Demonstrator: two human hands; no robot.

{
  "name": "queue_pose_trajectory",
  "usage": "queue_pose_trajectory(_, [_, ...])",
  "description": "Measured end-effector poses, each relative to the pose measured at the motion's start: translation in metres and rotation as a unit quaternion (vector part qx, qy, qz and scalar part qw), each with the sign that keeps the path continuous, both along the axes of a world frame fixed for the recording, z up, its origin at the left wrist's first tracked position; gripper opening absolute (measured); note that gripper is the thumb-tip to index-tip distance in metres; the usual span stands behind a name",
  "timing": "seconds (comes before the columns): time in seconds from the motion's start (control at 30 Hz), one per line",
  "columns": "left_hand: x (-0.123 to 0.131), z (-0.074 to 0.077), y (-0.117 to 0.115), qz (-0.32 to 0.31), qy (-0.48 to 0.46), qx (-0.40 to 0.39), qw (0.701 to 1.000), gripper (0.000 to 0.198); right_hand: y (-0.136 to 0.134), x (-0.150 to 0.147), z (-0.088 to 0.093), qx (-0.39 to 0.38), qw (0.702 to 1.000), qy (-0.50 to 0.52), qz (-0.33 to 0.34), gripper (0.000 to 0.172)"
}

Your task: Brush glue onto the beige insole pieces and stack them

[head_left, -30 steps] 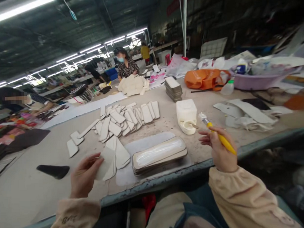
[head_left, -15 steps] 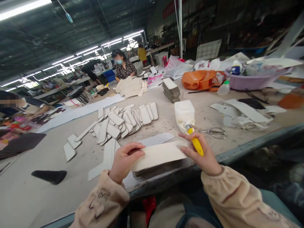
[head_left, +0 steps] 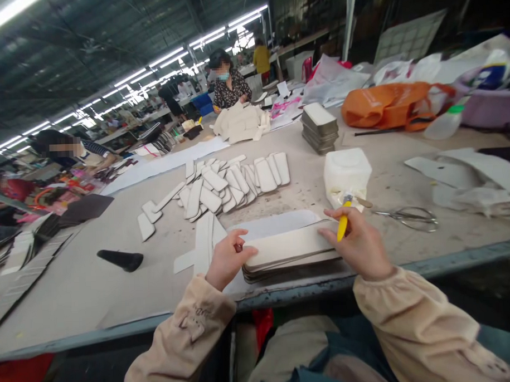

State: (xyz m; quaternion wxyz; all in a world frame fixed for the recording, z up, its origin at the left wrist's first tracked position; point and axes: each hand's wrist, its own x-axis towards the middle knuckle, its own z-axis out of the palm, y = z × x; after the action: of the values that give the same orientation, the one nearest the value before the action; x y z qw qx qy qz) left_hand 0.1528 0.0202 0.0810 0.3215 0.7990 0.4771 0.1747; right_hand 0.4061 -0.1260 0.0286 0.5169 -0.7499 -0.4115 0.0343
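A stack of long pale pieces (head_left: 290,246) lies at the table's near edge. At its left end my left hand (head_left: 229,257) has its thumb on the top piece and its fingers curved, apart from the thumb. My right hand (head_left: 361,240) touches the right end and holds a yellow-handled brush (head_left: 342,224) between thumb and fingers. Just beyond, a white plastic container (head_left: 347,168) has whitish residue on its front. Loose pale strips (head_left: 206,237) lie left of the stack, and a heap of small pale pieces (head_left: 233,183) is behind them.
Scissors (head_left: 415,218) lie to the right, near pale scraps (head_left: 455,173). A black cone-shaped object (head_left: 121,260) is at left. Farther back are a small stack (head_left: 319,127), an orange bag (head_left: 394,105) and a masked person (head_left: 230,89) across the table (head_left: 158,292).
The view has shifted, so the table's contents appear lower. The top piece now lies flatter on the stack. My left thumb has come down on its left end, and the brush stays in my right hand.
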Motion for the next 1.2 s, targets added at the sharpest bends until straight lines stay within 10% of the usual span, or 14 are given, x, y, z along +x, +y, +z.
queue_pose_trajectory(0.3, [0.001,-0.009,-0.006,0.004,0.057,0.02,0.998,0.059,0.005,-0.003,-0.01,-0.096,0.993,-0.068,-0.019,0.037])
queue_pose_trajectory(1.2, [-0.001,-0.01,-0.002,-0.024,0.148,0.038,0.988,0.062,0.003,-0.012,-0.005,-0.029,0.967,-0.255,0.005,0.017])
